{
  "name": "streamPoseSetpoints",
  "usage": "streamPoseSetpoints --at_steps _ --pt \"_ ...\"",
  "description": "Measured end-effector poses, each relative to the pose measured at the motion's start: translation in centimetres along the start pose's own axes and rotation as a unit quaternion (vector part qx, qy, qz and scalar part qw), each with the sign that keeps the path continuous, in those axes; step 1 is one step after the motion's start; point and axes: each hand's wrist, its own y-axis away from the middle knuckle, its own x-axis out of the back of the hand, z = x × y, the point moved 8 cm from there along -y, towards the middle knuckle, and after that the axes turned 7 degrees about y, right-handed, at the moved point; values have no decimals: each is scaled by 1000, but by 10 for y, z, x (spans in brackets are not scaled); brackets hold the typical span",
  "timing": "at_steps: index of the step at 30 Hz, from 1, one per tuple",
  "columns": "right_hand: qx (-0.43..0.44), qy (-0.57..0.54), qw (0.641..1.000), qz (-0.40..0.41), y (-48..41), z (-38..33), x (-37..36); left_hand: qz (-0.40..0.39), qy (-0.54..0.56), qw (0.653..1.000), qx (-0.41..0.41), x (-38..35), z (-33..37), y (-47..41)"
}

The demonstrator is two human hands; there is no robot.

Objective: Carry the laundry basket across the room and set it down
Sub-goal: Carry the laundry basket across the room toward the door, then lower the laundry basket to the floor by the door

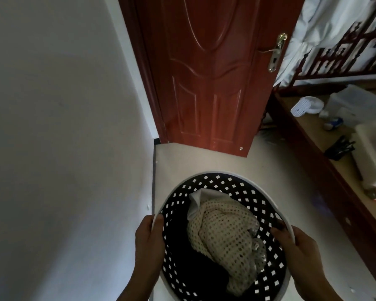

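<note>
I hold the basket (224, 183) by its white rim, low in front of me. My left hand (149, 242) grips the left side, fingers curled over the rim. My right hand (300, 248) grips the right side the same way. A cream cloth (226, 237) lies inside. A red door (206, 72) is ahead.

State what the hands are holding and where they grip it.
Both hands hold the laundry basket by its white rim: the left hand on the left side, the right hand on the right side.
</note>
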Motion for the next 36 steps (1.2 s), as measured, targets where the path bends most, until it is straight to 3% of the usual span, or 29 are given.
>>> streamPoseSetpoints --at_steps 8,16,28,36 --pt "-5 23 997 -76 -181 -83 -67 59 14 997 38 -72 57 -124" --pt "44 92 983 -154 -308 -194 -158 112 57 989 74 -94 75 -243" --pt "45 160 963 -212 -454 -290 -314 159 52 977 135 -112 101 -453" --pt "57 249 923 -287 -577 -315 -421 205 74 952 215 -142 83 -536"
